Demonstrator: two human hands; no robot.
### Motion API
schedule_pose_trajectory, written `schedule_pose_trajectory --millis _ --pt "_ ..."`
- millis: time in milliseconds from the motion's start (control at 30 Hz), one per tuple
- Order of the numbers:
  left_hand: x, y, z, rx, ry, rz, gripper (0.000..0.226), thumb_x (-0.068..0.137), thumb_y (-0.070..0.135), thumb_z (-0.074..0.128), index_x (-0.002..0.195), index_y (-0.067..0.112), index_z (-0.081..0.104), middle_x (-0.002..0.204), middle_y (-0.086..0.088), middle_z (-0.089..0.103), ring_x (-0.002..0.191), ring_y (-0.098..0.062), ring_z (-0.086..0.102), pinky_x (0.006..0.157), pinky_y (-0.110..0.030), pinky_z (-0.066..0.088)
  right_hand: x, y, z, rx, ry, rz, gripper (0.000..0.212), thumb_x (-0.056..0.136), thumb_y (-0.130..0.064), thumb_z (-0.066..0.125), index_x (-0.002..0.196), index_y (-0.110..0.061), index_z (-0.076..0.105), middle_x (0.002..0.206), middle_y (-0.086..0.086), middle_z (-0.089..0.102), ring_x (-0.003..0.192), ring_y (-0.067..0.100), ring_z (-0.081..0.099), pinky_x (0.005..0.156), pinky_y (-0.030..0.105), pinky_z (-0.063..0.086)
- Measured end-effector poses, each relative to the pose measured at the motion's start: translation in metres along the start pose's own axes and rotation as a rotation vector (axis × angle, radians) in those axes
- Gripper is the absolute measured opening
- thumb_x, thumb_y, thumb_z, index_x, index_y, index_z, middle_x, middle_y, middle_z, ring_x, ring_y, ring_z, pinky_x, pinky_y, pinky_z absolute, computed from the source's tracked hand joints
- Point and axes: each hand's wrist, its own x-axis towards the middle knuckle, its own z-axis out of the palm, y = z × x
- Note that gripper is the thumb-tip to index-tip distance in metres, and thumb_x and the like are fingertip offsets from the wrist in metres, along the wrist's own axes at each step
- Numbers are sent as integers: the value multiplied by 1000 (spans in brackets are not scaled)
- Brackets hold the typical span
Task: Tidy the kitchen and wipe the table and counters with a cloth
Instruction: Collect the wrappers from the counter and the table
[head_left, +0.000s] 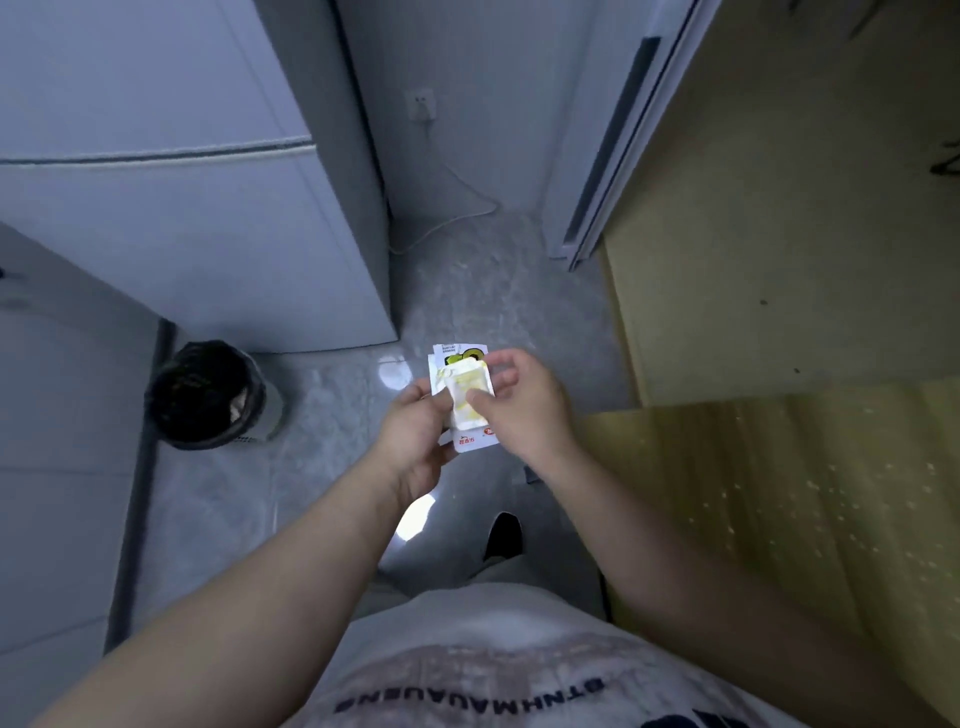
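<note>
In front of my chest I hold a small stack of white food wrappers (465, 358) with a green and yellow print. On top of the stack lies a smaller pale packet (467, 387) with yellow marks. My left hand (415, 431) grips the stack from the left and underneath. The thumb of my right hand (524, 410) presses on the pale packet, its fingers curled round the right edge. No cloth is in view.
A round bin (208, 395) lined with a black bag stands on the grey floor at the left, beside a white fridge (182, 208). A cable runs from a wall socket (422, 106) to the floor. A yellowish wooden table (805, 493) fills the right.
</note>
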Motion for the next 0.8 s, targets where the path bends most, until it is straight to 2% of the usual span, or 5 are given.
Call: schedule_pose_trajectory --millis 100,200,433,600,800 --pt "-5 10 -60 -136 51 13 29 96 15 60 125 16 60 95 -6 74 67 -18 70 55 -28 54 -1 -24 59 -247 -83 -39 44 85 -32 70 126 -18 59 118 2 62 106 19 62 87 30 49" --pt "-8 18 -136 -235 114 21 27 95 14 62 121 17 62 88 -5 74 64 -18 69 58 -29 55 -6 -47 138 -401 -275 -84 28 92 -36 58 109 -15 65 105 4 70 98 24 66 75 30 48" --pt "-14 30 -302 -379 245 9 28 102 25 52 125 11 64 96 -10 73 60 -15 68 60 -29 53 -28 -99 310 -436 -481 -112 28 92 -35 58 101 -13 72 96 9 74 91 26 69 82 39 55" --pt "-3 51 -381 -460 351 -3 48 101 48 48 114 6 68 107 -19 73 90 -34 70 88 -48 51 -20 -121 398 -349 -544 -2 18 87 -28 66 93 -12 72 86 7 75 81 22 73 76 37 60" --pt "43 68 -449 -304 460 30 24 101 16 53 120 11 66 105 -11 75 88 -23 73 66 -29 55 35 -140 478 -311 -681 36 23 87 -22 73 107 -12 72 98 6 76 86 16 72 78 29 60"
